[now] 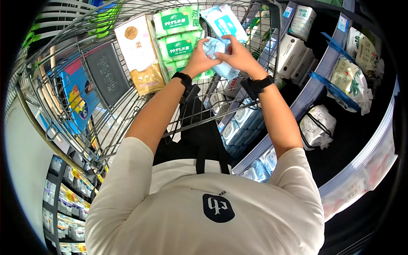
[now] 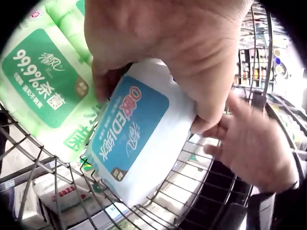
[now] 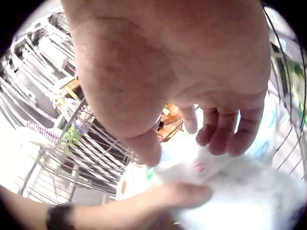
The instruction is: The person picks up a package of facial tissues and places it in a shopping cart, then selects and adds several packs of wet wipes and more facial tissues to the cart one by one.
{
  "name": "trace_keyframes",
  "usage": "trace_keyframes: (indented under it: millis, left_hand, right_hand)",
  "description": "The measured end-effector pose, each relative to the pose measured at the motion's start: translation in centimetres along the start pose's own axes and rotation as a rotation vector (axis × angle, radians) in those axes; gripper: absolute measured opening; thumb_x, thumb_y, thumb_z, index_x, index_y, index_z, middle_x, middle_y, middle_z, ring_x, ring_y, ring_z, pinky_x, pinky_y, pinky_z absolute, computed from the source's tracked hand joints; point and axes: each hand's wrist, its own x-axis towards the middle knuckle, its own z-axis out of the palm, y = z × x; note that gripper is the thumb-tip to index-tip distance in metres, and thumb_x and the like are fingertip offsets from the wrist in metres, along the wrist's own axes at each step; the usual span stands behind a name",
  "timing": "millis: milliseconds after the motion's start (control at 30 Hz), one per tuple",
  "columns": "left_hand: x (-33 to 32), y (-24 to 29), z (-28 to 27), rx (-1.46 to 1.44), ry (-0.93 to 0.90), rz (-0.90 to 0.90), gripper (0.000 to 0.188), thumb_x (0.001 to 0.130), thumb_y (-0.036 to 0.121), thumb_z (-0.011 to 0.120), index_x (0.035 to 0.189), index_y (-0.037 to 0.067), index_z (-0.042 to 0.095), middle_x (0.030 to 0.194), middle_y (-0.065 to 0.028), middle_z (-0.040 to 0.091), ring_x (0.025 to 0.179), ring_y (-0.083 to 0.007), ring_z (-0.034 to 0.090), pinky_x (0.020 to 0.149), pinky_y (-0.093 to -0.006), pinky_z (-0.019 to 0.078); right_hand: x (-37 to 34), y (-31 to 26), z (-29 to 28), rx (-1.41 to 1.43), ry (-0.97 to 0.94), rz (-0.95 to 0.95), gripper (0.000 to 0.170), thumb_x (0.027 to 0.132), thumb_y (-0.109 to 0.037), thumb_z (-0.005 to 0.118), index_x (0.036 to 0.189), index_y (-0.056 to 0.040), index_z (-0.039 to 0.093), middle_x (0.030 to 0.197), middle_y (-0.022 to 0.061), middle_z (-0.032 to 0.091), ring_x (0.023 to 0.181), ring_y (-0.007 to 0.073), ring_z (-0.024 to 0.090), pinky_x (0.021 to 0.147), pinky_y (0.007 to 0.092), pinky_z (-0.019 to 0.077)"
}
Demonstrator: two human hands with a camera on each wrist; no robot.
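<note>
My left hand (image 1: 199, 60) grips a pack of wet wipes (image 2: 136, 129), which has a pale wrapper and a blue label in the left wrist view. Its thumb lies along one side of the wrapper; its other fingertips are partly hidden behind the pack. Close by, my right hand (image 1: 241, 56) is at the other side of the pack. In the right wrist view that hand's fingers (image 3: 223, 132) hang slightly bent and spread from the thumb, overlapping the pack's pale surface. Green wipes packs (image 1: 176, 21) lie beside the left hand, and another blue-and-white pack (image 1: 225, 23) lies beyond both hands.
The wire shopping cart (image 1: 123, 108) surrounds the goods. It also carries a gold-and-white tissue pack (image 1: 138, 49), a dark grey box (image 1: 106, 74) and a blue package (image 1: 78, 100). Shelves (image 1: 293, 102) with packaged goods run along the right, close to the cart.
</note>
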Motion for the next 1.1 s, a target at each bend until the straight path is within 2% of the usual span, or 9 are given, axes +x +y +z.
trace_keyframes:
  millis: [67,167,267,400,533,667,800,900,1100]
  left_hand:
    - [-0.3,0.0,-1.0,0.068,0.011,0.117,0.102,0.065,0.028,0.086,0.142,0.005,0.025,0.128,-0.0177,0.05,0.11,-0.023,0.055,0.086,-0.0321,0.0485]
    - [0.0,0.3,-2.3,-0.143,-0.073,0.127,0.107,0.065,0.03,0.084,0.146,0.003,0.02,0.135,-0.0252,0.045,0.122,-0.0308,0.051,0.099,-0.0384,0.0441]
    - [-0.2,1.9,-2.2,-0.315,-0.126,0.039,0.108,0.073,0.031,0.082,0.151,0.003,0.013,0.141,-0.0249,0.04,0.125,-0.0313,0.048,0.102,-0.0384,0.0415]
    - [0.8,-1.6,-0.5,-0.077,-0.101,0.288,0.093,0.081,0.031,0.075,0.149,0.0,0.02,0.146,-0.0236,0.036,0.126,-0.0324,0.047,0.103,-0.0379,0.0399]
    - [0.1,-1.3,-0.9,-0.028,-0.137,0.165,0.093,0.083,0.032,0.072,0.149,-0.002,0.017,0.138,-0.0277,0.044,0.119,-0.033,0.053,0.098,-0.0381,0.0432]
    - [0.5,-0.2,-1.7,0.141,-0.179,0.108,0.094,0.078,0.04,0.075,0.145,-0.003,0.027,0.115,-0.028,0.058,0.101,-0.0374,0.059,0.087,-0.0392,0.0475]
    - [2.7,3.0,-2.9,0.343,-0.109,0.132,0.082,0.074,0.042,0.077,0.133,-0.006,0.046,0.112,-0.0266,0.059,0.101,-0.0355,0.059,0.089,-0.0399,0.0476]
    - [4.6,7.0,-2.5,-0.146,0.008,-0.009,0.081,0.073,0.04,0.08,0.127,-0.01,0.046,0.121,-0.0263,0.056,0.114,-0.0307,0.057,0.096,-0.038,0.0459]
    - [8.6,3.3,-0.5,-0.068,0.043,0.065,0.095,0.07,0.033,0.085,0.134,-0.008,0.028,0.128,-0.0223,0.051,0.117,-0.0301,0.054,0.098,-0.0388,0.0457]
  right_hand:
    - [-1.1,1.6,-0.6,-0.292,0.073,-0.093,0.083,0.072,-0.039,0.08,0.133,0.0013,0.041,0.105,0.022,0.062,0.09,0.0264,0.062,0.081,0.0356,0.0502]
    - [-2.2,2.5,-0.4,-0.097,-0.325,0.029,0.093,0.072,-0.045,0.08,0.132,0.0108,0.037,0.124,0.0309,0.054,0.118,0.0378,0.054,0.096,0.0376,0.0452]
    - [-1.1,1.6,0.6,-0.253,-0.313,0.311,0.093,0.074,-0.048,0.078,0.132,0.0115,0.037,0.118,0.0319,0.057,0.113,0.0392,0.057,0.095,0.0393,0.0457]
    - [1.0,8.4,3.3,-0.337,-0.341,0.064,0.093,0.081,-0.051,0.068,0.125,0.0231,0.035,0.103,0.0337,0.062,0.098,0.0436,0.062,0.086,0.0417,0.0506]
    - [1.2,1.1,-0.4,-0.438,-0.633,0.369,0.059,0.082,-0.049,0.067,0.098,0.0079,0.066,0.093,0.025,0.068,0.092,0.0354,0.066,0.081,0.0396,0.052]
    - [1.9,4.0,-1.7,-0.435,-0.264,0.12,0.039,0.084,-0.032,0.064,0.086,0.0069,0.067,0.089,0.0222,0.069,0.085,0.0341,0.068,0.077,0.0407,0.0527]
    - [4.7,4.0,-2.9,-0.429,0.464,-0.016,0.053,0.079,-0.023,0.07,0.12,0.0054,0.054,0.111,0.029,0.062,0.101,0.04,0.062,0.086,0.0439,0.0499]
    - [7.9,5.1,-2.4,-0.187,0.29,0.188,0.069,0.075,-0.034,0.076,0.122,0.0085,0.049,0.117,0.0307,0.059,0.106,0.0406,0.06,0.088,0.0428,0.0492]
    - [10.6,5.6,-3.1,-0.152,0.126,0.265,0.1,0.056,-0.052,0.086,0.125,0.0052,0.041,0.113,0.0271,0.061,0.107,0.0389,0.061,0.089,0.0401,0.0497]
